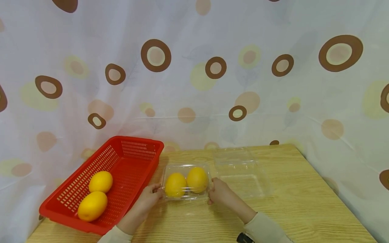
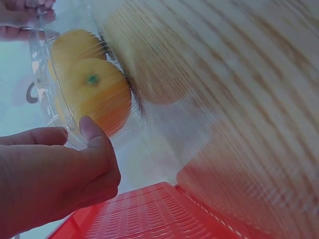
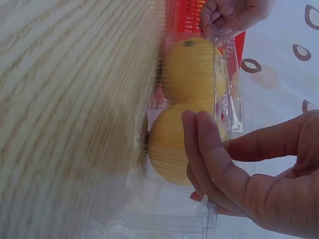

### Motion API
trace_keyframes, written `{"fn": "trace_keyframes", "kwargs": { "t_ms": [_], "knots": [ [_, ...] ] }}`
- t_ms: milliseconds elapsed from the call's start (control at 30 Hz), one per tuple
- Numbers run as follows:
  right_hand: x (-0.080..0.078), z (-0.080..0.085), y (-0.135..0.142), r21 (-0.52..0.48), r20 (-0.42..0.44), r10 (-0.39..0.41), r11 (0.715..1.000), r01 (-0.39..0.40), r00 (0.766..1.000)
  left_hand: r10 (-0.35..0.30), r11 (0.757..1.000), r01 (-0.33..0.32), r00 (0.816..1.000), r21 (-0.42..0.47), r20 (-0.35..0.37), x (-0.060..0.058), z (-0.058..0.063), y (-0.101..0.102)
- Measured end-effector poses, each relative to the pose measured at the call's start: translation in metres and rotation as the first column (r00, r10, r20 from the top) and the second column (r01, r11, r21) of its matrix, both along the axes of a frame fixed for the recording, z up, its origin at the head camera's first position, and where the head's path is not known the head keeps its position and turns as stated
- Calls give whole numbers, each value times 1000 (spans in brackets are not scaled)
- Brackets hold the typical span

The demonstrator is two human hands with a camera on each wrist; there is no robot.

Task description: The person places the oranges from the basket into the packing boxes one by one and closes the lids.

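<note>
A clear plastic clamshell box (image 1: 190, 197) with two oranges (image 1: 175, 185) inside sits between my two hands, its lid down over the fruit. My left hand (image 1: 149, 197) pinches its left edge with thumb and fingers. At the opposite end my right hand (image 1: 221, 192) holds the right edge, fingers along the outside and thumb (image 3: 264, 144) on the rim side. Through the ridged wall, an orange (image 2: 97, 92) shows its green stem spot in the left wrist view.
To the left stands a red perforated basket (image 1: 136, 168) with two more oranges (image 1: 92, 206) in it. Another clear plastic box (image 1: 243, 184), its lid raised, lies behind my right hand on the wooden table (image 1: 304, 202). A patterned curtain (image 1: 188, 84) hangs along the back.
</note>
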State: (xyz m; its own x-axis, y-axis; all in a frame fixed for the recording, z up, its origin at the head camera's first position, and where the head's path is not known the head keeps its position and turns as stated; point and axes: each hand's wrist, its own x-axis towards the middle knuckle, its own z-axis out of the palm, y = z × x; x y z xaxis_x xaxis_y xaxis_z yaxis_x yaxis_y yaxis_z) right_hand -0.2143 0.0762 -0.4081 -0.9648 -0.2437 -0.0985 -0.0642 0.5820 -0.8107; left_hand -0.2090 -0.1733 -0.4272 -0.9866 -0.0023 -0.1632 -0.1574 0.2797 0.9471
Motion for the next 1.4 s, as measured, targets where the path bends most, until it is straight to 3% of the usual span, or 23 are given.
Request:
{"fn": "trace_keyframes", "kwargs": {
  "t_ms": [233,433,733,1033,1400],
  "knots": [
    [0,-4,-1,-7,14,-7,1000,7,1000,-10,1000,11,1000,22,-14,1,-1,2],
    [0,-5,-1,-5,16,-11,1000,11,1000,-26,999,25,999,24,29,2,-4,3],
    [-8,-18,4,-55,16,57,997,-56,998,-50,999,50,998,2,34,2,-6,2],
    [-1,-7,0,-19,28,19,1000,-18,999,-55,998,56,997,-15,49,3,-5,2],
    [-7,-5,-6,89,27,30,996,-33,999,-55,998,56,997,-18,52,2,-5,2]
  ]
}}
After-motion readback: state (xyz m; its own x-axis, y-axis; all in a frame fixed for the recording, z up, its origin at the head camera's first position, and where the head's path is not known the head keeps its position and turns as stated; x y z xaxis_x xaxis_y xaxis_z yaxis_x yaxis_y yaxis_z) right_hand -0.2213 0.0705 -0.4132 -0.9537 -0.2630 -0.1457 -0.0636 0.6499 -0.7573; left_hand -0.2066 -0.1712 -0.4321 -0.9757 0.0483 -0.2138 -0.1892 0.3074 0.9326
